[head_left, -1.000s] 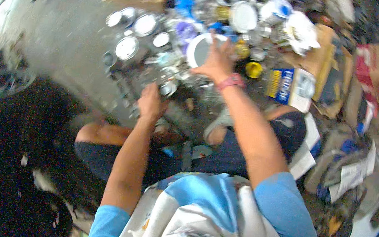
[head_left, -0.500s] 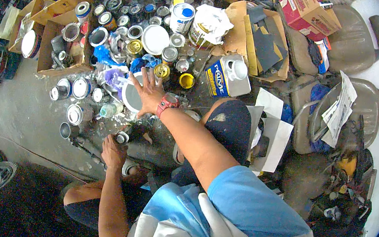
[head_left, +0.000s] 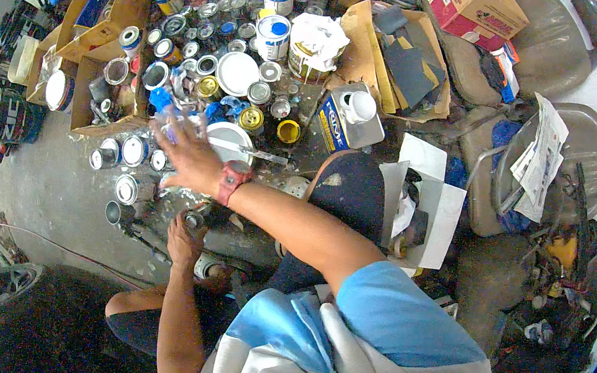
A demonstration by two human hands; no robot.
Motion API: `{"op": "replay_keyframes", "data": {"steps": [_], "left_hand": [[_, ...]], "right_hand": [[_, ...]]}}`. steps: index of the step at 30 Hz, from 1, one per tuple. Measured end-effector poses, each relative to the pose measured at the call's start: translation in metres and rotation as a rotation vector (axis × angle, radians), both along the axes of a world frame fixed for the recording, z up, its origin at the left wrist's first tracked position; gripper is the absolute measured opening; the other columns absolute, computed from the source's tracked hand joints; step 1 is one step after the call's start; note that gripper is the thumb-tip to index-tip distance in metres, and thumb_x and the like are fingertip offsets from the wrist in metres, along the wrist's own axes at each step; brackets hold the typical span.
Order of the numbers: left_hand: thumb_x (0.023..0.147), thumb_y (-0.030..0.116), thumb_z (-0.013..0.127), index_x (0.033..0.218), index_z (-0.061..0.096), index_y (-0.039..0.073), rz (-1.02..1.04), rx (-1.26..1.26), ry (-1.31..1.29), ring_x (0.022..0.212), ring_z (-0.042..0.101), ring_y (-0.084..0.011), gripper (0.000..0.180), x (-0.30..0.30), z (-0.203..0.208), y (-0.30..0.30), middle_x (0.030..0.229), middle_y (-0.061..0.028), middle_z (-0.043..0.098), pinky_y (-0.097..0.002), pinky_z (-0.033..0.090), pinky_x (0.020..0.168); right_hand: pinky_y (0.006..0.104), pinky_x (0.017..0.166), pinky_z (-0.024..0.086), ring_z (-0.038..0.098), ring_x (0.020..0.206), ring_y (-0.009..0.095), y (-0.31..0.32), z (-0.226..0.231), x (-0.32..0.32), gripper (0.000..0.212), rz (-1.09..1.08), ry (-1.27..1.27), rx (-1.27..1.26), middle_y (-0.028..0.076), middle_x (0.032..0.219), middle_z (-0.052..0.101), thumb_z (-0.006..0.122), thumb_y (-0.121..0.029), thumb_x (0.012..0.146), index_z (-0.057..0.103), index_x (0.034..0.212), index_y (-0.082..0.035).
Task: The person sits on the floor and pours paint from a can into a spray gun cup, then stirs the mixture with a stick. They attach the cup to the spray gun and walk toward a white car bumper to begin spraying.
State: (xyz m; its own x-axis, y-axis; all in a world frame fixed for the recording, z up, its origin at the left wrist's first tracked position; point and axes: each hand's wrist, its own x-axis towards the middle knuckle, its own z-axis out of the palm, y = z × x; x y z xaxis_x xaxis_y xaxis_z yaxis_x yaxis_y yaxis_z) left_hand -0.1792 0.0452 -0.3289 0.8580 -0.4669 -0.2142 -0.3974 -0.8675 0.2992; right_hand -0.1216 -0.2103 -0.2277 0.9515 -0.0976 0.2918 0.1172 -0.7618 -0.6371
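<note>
My left hand is closed around a small round can, low over the floor in front of my feet. With fingers spread and slightly blurred, my right hand, a red watch at its wrist, is over the paint cans and holds nothing that I can see. Beside it is a round white container, with a flat pale strip across it. Crumpled blue plastic lies just past my fingertips. An open gold-coloured can and a yellow cup stand right of the blue plastic.
Several paint cans crowd the floor ahead. Cardboard boxes stand at left. A rectangular metal can with a blue label stands near my right knee. Grey sheets lie in an open carton. Chairs line the right; a wheel lies lower left.
My right hand has moved left, away from the round white container, uncovering more of it and the strip across it. My left hand keeps hold of the small can. The view has shifted slightly.
</note>
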Motion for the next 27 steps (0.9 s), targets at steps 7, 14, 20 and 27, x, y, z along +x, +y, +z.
{"op": "replay_keyframes", "data": {"steps": [7, 14, 20, 27], "left_hand": [[0.092, 0.046, 0.077, 0.15, 0.051, 0.007, -0.131, 0.006, -0.032, 0.132, 0.055, -0.0451, 0.075, 0.004, -0.027, 0.022, 0.144, -0.0222, 0.058, -0.0529, 0.046, 0.112], [0.093, 0.046, 0.076, 0.148, 0.054, 0.008, -0.122, 0.051, -0.021, 0.134, 0.054, -0.0467, 0.071, 0.003, -0.031, 0.026, 0.149, -0.0249, 0.057, -0.0552, 0.048, 0.11], [0.086, 0.042, 0.085, 0.147, 0.054, 0.007, -0.05, 0.0, -0.033, 0.127, 0.059, -0.048, 0.076, -0.001, -0.016, 0.016, 0.138, -0.0276, 0.062, -0.0548, 0.051, 0.105], [0.096, 0.008, 0.076, 0.129, 0.071, 0.002, 0.178, -0.383, 0.2, 0.111, 0.071, -0.0249, 0.034, 0.036, 0.172, -0.013, 0.124, -0.0136, 0.076, -0.0395, 0.056, 0.097]], "right_hand": [[0.0548, 0.114, 0.046, 0.06, 0.131, 0.041, 0.019, 0.102, -0.086, 0.102, 0.599, -0.145, 0.29, 0.02, 0.142, 0.062, 0.089, -0.046, 0.077, 0.045, 0.16, -0.006], [0.0497, 0.105, 0.052, 0.066, 0.119, 0.039, 0.01, 0.043, -0.098, 0.099, 0.507, 0.321, -0.217, 0.02, 0.126, 0.067, 0.092, -0.039, 0.075, 0.048, 0.157, -0.003], [0.0494, 0.1, 0.054, 0.067, 0.118, 0.037, 0.013, 0.013, -0.084, 0.103, 0.466, 0.426, -0.188, 0.019, 0.124, 0.068, 0.095, -0.042, 0.072, 0.049, 0.154, -0.001], [0.0534, 0.1, 0.053, 0.065, 0.121, 0.037, 0.012, -0.001, -0.082, 0.098, 0.405, 0.412, -0.157, 0.021, 0.127, 0.067, 0.094, -0.04, 0.074, 0.051, 0.153, -0.001]]}}
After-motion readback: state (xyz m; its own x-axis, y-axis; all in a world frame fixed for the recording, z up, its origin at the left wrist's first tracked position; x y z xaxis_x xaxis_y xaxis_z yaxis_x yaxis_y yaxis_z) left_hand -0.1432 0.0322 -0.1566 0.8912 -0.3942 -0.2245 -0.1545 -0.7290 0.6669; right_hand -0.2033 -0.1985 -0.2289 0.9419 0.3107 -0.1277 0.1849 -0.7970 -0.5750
